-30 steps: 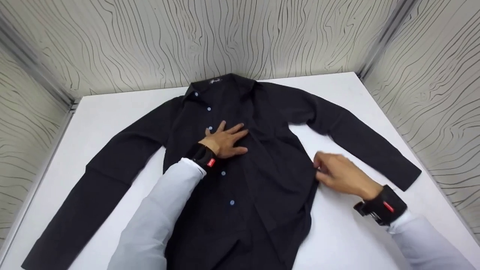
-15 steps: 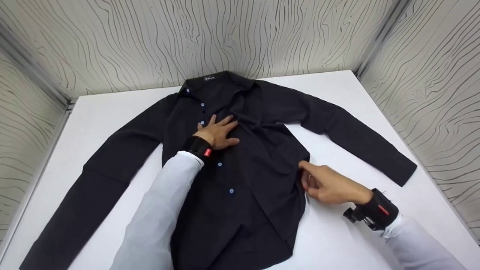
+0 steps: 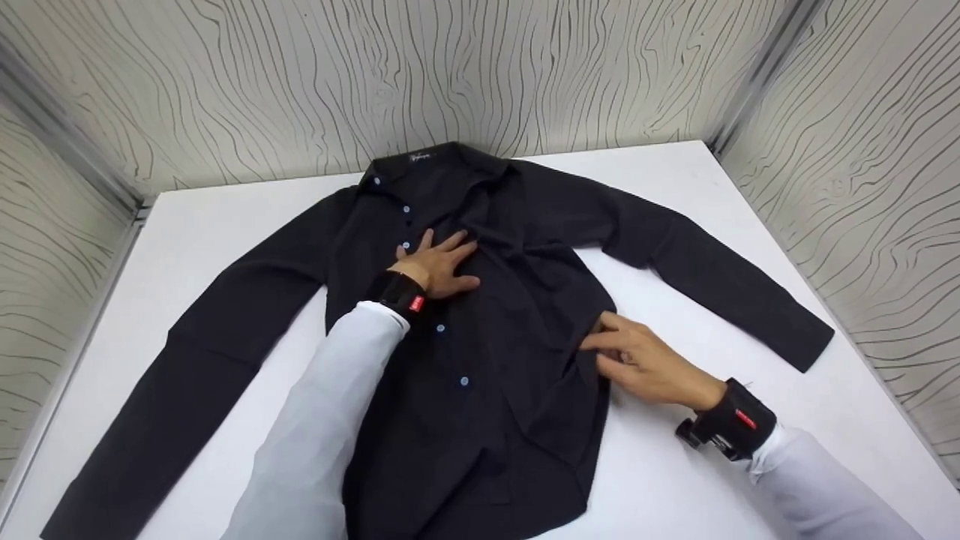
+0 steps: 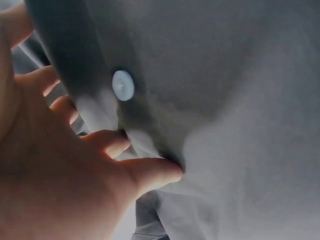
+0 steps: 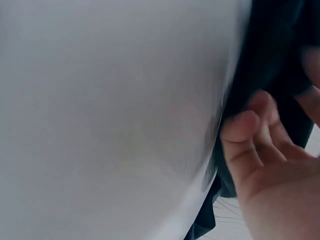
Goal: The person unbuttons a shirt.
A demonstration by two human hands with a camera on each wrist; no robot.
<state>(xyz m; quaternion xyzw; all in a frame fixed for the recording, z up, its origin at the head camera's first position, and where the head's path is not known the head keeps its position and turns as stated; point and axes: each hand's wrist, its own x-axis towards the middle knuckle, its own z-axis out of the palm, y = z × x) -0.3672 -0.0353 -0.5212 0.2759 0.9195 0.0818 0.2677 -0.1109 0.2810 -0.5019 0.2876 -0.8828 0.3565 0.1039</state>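
Note:
A long-sleeved black button-up shirt [image 3: 495, 420] lies front up, its collar toward the back wall and its sleeves spread to both sides. My left hand [image 3: 439, 270] rests flat on the chest beside the row of buttons, fingers spread. In the left wrist view, a pale blue button [image 4: 123, 85] shows just above the thumb of that hand. At the side edge of the shirt body, my right hand [image 3: 637, 356] pinches the cloth, which bunches into folds there. Curled fingers [image 5: 241, 126] lie against the dark fabric in the right wrist view; some fingertips are blurred or hidden.
Beneath the shirt is a white table [image 3: 697, 472]. Patterned wood-grain panels [image 3: 450, 75] rise behind it and on both sides, joined by metal corner posts [image 3: 772, 67]. The right sleeve [image 3: 735, 285] in view stretches toward the table's right edge.
My right hand has moved left with the shirt's side edge, and folds have formed across that half. The left hand stays spread on the chest; the view has shifted slightly.

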